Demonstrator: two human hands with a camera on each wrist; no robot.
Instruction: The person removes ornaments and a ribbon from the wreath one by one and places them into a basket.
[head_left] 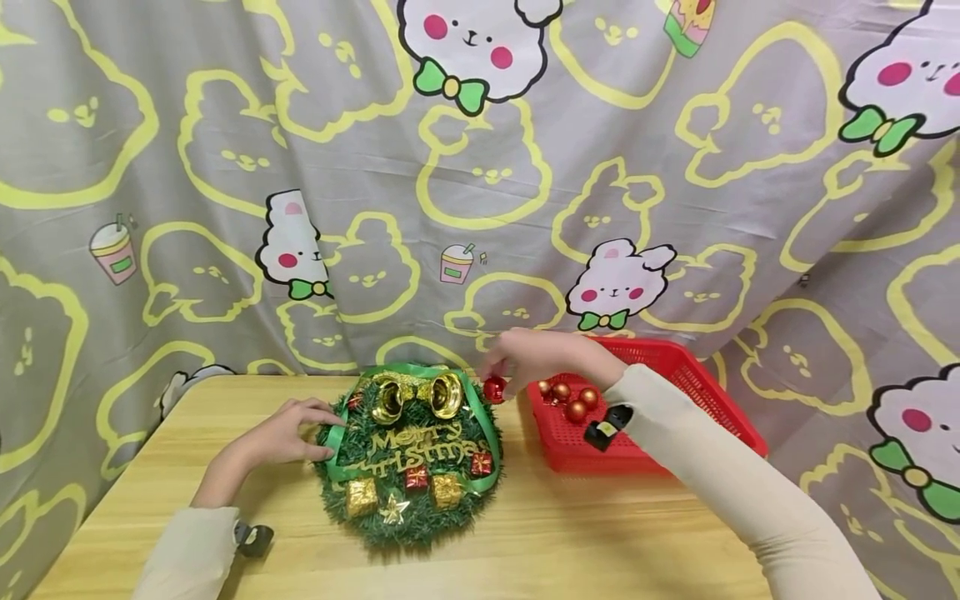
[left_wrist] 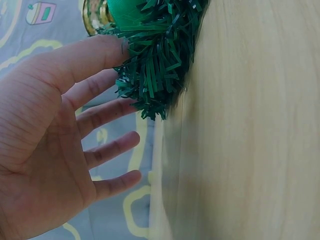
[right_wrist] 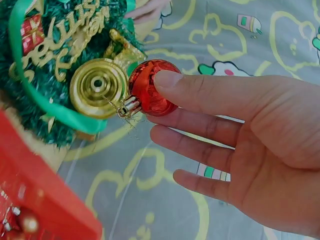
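The worktop [head_left: 600,521] is carrying a red basket [head_left: 600,461] and a wreath [head_left: 435,525]. The left hand [head_left: 288,432], fingers spread, is touching the wreath; the right hand [head_left: 536,354] is pinching a red bauble [head_left: 493,389] just beside it, seemingly decorating, and is probably needing careful placing next. Only the right wrist view is showing the bauble's gold cap [right_wrist: 130,106].

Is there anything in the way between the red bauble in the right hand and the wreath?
Nothing visible stands between them. In the head view, the right hand pinches the red bauble beside the upper right edge of the wreath, and the red basket sits on the bauble's other side, off that path.
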